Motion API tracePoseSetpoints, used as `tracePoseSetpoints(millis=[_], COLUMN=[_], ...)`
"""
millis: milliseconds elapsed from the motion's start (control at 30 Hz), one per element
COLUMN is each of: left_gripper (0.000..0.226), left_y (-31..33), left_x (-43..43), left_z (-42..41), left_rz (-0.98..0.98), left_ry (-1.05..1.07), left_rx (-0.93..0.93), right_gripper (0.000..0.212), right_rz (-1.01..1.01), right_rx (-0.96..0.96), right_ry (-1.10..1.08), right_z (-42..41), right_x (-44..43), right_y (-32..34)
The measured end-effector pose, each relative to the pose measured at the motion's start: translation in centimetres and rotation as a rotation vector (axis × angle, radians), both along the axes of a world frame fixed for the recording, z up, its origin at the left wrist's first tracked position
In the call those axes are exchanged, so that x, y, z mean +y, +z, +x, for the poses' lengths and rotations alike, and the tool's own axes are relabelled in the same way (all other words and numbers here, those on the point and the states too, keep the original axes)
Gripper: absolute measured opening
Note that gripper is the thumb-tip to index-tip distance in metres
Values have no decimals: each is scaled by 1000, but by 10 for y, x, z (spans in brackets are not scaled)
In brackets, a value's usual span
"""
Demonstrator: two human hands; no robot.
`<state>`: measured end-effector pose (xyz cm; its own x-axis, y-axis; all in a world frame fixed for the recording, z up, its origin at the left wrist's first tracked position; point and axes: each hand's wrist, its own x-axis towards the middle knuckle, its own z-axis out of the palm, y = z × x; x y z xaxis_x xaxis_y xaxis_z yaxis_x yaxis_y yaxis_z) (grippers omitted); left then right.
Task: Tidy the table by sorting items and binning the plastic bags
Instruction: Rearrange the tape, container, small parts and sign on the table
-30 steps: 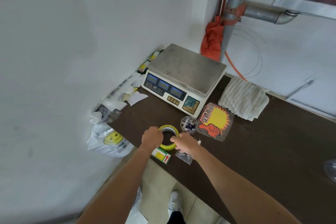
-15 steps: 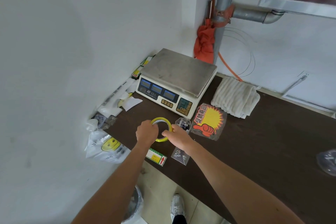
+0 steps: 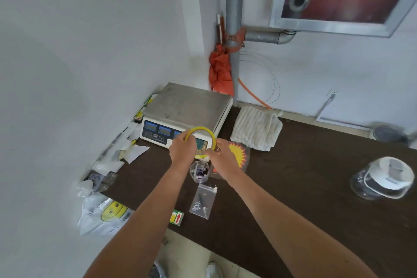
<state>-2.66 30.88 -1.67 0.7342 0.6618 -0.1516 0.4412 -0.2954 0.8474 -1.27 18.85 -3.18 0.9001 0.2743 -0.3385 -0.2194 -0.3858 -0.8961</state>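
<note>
2 grips pinch the yellow tape ring [image 3: 200, 129], left hand [image 3: 182, 150] and right hand [image 3: 222, 157], before the scale [image 3: 189, 104].

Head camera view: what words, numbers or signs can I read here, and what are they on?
No word reads clearly.
On the green-and-yellow card: a red upward arrow, no words.
On the plastic bag: a yellow smiley face; lettering blurred.
On the scale: panel logo and print too small to read.
On the sunburst sticker: no lettering shows; the right hand covers part.
</note>
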Motion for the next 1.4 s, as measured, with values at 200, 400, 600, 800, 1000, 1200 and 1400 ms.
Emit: tracePoseSetpoints(millis=[200,400,600,800,1000,1200,1400], left_gripper=[21,13,16,26,37,81,71], left_y=[9,7,-2,-22,-42,-82,-69], left_x=[-57,-118,-173,-224,-262,-274,-295], left_z=[26,52,66,73,69,72,62], left_rz=[-79,-199,-292,-301,-345,-377,-398], left_ry=[-144,-187,-272,-336,-401,-414,-473], left_rx=[1,6,84,171,274,365,391], right_gripper=[41,48,46,46,54,65,63], right_rz=[-14,-5,-82,-144,-177,-157,-156], right_rx=[-18,-33,-49,10,100,227,316], right_ry=[-105,-197,-251,-295,-348,-389,-461], right_z=[16,25,31,32,31,28,28], right_x=[-66,-128,-182,-230,-270,-297,-313], right_y=[11,22,16,-3,-26,-50,-71])
